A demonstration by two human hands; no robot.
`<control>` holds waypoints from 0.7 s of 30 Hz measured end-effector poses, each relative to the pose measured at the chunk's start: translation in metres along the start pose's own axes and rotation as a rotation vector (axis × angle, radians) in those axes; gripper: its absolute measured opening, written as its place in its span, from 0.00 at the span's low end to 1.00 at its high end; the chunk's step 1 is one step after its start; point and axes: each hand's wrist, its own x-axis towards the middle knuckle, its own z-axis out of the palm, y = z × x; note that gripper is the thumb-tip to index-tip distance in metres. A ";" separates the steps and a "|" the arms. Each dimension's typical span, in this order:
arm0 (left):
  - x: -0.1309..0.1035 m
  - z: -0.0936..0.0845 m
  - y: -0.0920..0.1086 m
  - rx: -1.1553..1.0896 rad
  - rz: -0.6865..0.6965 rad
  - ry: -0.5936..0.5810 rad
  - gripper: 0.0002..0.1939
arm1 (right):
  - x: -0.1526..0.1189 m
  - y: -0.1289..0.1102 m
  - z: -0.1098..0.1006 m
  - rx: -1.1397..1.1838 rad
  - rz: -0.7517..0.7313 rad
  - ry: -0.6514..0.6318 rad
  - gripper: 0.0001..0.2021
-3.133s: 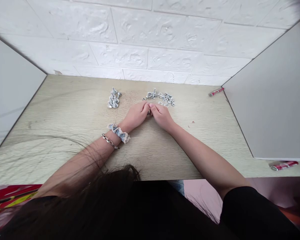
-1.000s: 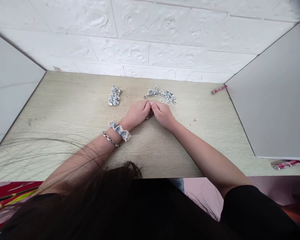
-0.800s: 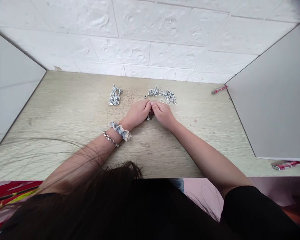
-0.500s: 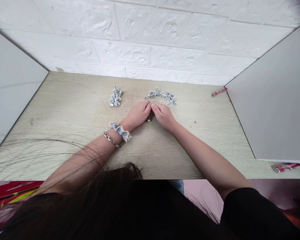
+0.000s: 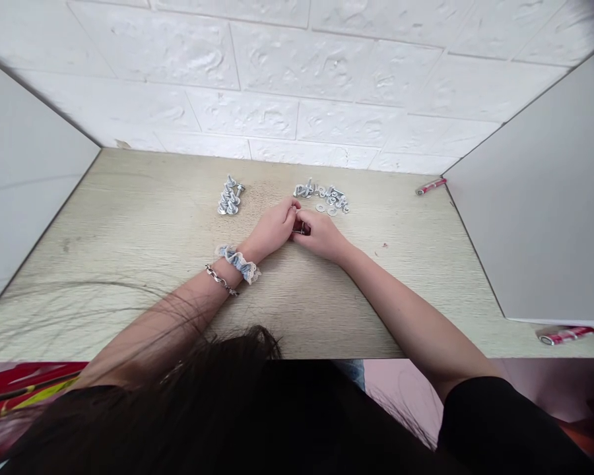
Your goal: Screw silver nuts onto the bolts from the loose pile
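Mid-frame, left hand point(image 5: 272, 229) & right hand point(image 5: 321, 232) pinch together on a small silver metal bolt point(image 5: 301, 229). Assembled bolt pile point(image 5: 229, 196) upper left; loose nuts/washers point(image 5: 324, 196) upper centre, several pcs left.

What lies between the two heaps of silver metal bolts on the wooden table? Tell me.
Bare wooden table separates the left heap of silver bolts from the right heap, seen from the head camera.

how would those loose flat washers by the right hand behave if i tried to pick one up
The washers lie flat on the smooth wooden table, so they would probably slide before lifting. They look like thin metal: likely stiff and light. Tipped on edge, one could roll.
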 end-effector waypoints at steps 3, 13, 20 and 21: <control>0.001 0.000 0.000 0.002 -0.005 -0.002 0.13 | 0.000 0.001 0.000 -0.014 -0.003 0.005 0.04; 0.001 -0.001 0.001 -0.024 0.022 0.014 0.13 | 0.000 0.000 0.002 0.064 0.101 0.178 0.03; 0.000 -0.002 0.006 -0.058 0.091 -0.030 0.12 | 0.001 0.007 0.001 0.265 0.220 0.293 0.04; 0.000 -0.001 0.005 -0.057 0.101 -0.028 0.12 | 0.001 0.008 0.001 0.297 0.229 0.298 0.04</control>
